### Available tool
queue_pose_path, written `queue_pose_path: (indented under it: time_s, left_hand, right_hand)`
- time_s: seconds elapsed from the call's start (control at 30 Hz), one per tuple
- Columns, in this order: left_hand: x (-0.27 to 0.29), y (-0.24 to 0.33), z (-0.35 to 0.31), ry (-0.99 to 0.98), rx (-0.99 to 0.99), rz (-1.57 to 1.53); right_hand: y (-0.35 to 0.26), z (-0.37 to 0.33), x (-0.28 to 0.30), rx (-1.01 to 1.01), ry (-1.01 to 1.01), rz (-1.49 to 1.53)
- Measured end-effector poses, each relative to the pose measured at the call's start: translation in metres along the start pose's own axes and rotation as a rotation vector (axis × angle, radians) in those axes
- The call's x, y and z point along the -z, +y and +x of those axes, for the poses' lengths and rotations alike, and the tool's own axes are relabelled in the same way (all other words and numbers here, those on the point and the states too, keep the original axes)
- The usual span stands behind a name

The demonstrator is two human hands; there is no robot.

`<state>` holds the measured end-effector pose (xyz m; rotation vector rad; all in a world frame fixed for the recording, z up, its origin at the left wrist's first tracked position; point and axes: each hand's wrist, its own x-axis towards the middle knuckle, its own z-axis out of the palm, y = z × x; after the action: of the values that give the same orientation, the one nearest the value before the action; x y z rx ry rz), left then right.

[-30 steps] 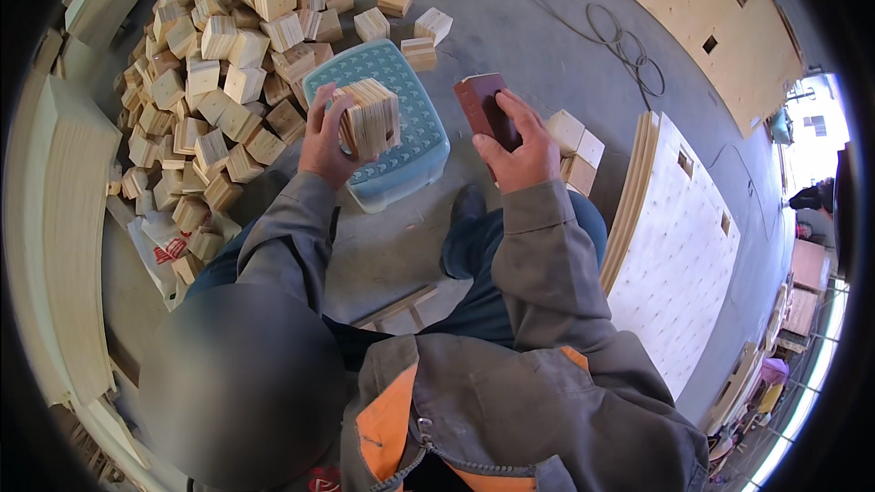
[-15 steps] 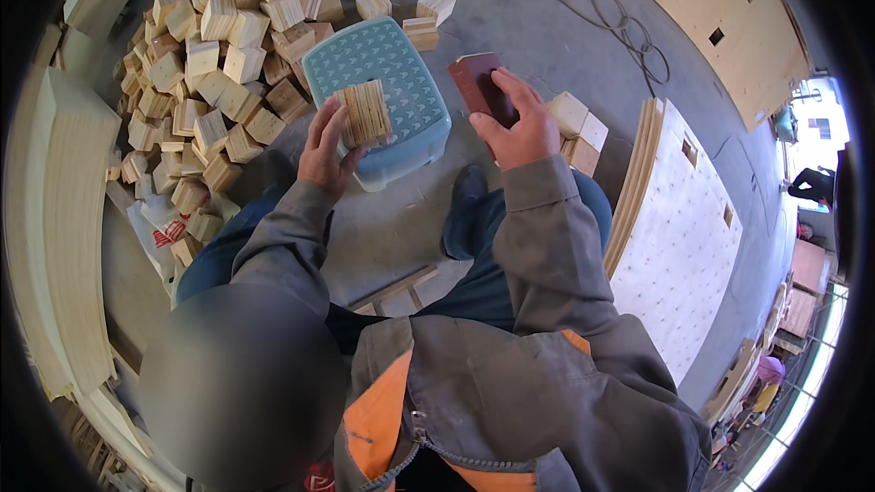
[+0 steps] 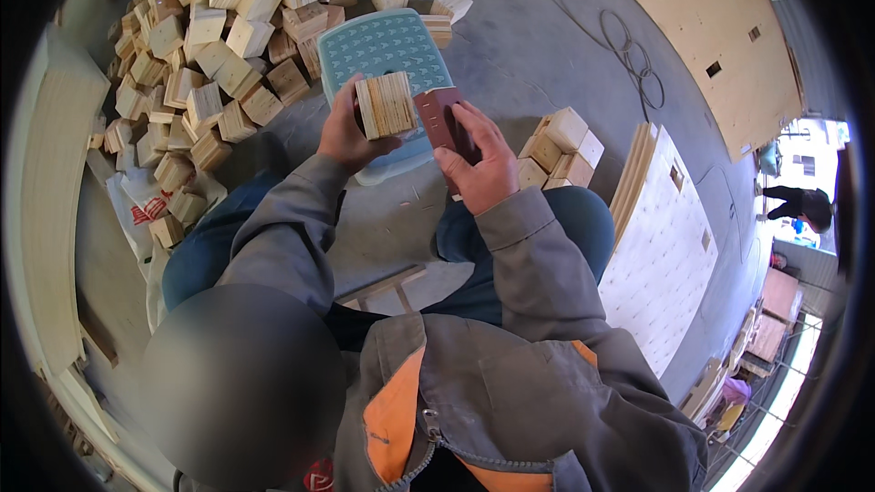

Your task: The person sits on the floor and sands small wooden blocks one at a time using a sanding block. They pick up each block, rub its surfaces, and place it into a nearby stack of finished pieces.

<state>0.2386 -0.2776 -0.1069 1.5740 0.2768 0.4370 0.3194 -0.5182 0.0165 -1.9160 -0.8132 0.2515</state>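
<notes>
My left hand (image 3: 351, 137) grips a layered plywood block (image 3: 386, 106) from its left side and underneath, above a blue plastic stool-like box (image 3: 378, 39) with a patterned top. The block's striped edge layers face up. In my right hand (image 3: 483, 159) is a sanding block (image 3: 441, 117) wrapped in reddish-brown abrasive paper, the fingers closed round its right side. The sanding block stands right beside the plywood block's right edge; whether they touch, I cannot tell.
A big heap of plywood blocks (image 3: 214, 59) lies at the far left. More blocks (image 3: 565, 132) sit beyond my right knee. Large plywood sheets (image 3: 661, 251) lie at the right, with a cable (image 3: 629, 50) on the floor beyond. Another person (image 3: 802, 207) is far off at the right.
My left hand has lifted the plywood block off the box top and tilted it. My right hand has brought the sanding block leftward and down, close beside it.
</notes>
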Motion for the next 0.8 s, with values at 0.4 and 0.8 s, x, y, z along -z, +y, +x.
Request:
queue_pose_path:
  time_s: [0.4, 0.8]
  left_hand:
    - [-0.008, 0.008, -0.017, 0.152, -0.192, 0.317]
    - [-0.010, 0.004, -0.017, 0.173, -0.194, 0.356]
  right_hand:
    - [0.024, 0.035, -0.044, -0.003, -0.040, -0.003]
    - [0.055, 0.086, -0.044, -0.452, -0.173, 0.531]
